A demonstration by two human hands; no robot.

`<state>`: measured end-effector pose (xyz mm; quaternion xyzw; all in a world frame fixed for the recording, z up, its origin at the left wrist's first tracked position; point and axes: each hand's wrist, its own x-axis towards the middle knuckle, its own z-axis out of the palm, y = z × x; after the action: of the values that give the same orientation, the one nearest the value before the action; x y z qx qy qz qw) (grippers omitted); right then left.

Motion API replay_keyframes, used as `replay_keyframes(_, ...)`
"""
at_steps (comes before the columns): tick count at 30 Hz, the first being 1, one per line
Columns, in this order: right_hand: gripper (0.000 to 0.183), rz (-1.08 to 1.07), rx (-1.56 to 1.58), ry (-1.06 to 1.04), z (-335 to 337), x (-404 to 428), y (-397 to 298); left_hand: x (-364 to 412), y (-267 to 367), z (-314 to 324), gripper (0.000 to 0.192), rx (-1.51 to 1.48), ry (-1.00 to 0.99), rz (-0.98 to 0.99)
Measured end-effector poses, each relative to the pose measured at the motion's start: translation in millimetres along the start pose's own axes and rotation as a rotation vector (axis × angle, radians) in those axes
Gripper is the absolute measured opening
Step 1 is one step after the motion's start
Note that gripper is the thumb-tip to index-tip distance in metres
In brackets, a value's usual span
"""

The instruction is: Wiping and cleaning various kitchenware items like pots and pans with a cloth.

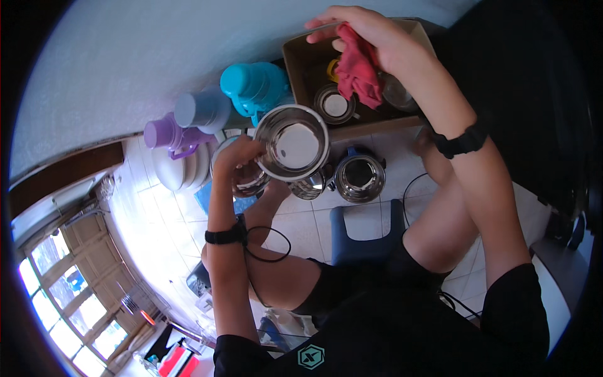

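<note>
In my left hand [241,154] is a round stainless steel pot [297,143], gripped at its left side and tipped so that its shiny inside faces me. My right hand [365,35] holds a crumpled red cloth [358,70], which hangs down over a cardboard box [372,126]; some of its fingers are spread. Inside the box are a steel cup [335,105], a clear container [398,93] and something yellow [332,69], partly behind the cloth. Below the held pot, on the tiled floor, stand more steel vessels, one a pot with a blue handle [360,178].
Against the wall stand a turquoise vacuum jug [256,85], a grey-blue one [202,110] and a purple one [165,134]. White rounded items [175,169] lie beside them. A blue plastic stool [367,247] is between my legs. A thin black cable [406,198] lies near my right leg.
</note>
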<state>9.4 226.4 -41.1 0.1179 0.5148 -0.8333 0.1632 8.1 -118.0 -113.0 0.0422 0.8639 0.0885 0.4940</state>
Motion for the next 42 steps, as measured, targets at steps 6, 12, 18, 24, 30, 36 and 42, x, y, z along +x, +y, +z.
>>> replay_keyframes(6,0.029,-0.029,-0.006,0.058,2,-30,-22,-4,-16,12,0.028,-0.191,-0.107,-0.126)
replay_keyframes(12,0.029,-0.079,0.023,0.058,-8,-32,-28,-2,-23,10,0.025,-0.133,-0.096,-0.212)
replay_keyframes(18,0.024,-0.174,0.153,0.088,-6,-24,-34,3,-34,4,0.026,-0.09,-0.169,-0.247)
replay_keyframes(24,0.02,-0.161,0.163,0.105,0,-44,-46,4,-33,7,0.026,-0.079,-0.072,-0.384)
replay_keyframes(30,0.035,-0.107,0.042,0.112,6,-46,-46,25,-47,23,0.03,-0.077,-0.013,-0.404)
replay_keyframes(36,0.02,-0.137,0.053,0.146,4,-45,-39,55,-72,44,0.039,0.007,0.12,-0.239)
replay_keyframes(42,0.025,-0.122,0.008,0.093,9,-43,-35,74,-100,62,0.021,0.208,0.194,0.077)
